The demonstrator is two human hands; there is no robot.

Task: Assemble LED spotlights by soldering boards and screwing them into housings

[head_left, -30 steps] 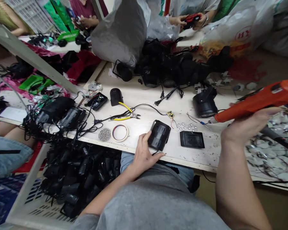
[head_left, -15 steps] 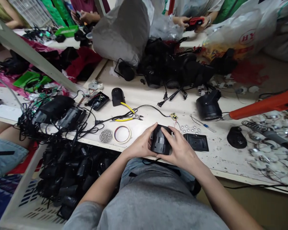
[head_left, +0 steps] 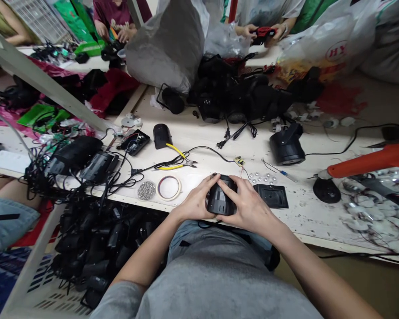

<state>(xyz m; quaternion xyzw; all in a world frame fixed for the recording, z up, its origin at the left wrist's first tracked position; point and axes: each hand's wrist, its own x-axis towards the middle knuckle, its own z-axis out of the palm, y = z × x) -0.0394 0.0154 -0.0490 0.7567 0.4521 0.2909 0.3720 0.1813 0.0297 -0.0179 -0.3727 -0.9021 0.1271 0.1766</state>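
Here's the left hand (head_left: 197,199) and the right hand (head_left: 251,204), both part-closed, gripping the black housing (head_left: 221,201) from either side, so it sits squarely between them at the counter's (head_left: 199,133) near edge! Just right, a flat black frame (head_left: 273,196); left, the tape roll (head_left: 178,189); beyond that, yellow-handled cutters (head_left: 173,167); far right, an orange power driver (head_left: 369,163).

Grey short-sleeved top (head_left: 216,274), softly creased, over light blue trousers (head_left: 179,235), both forearms (head_left: 149,252) bare
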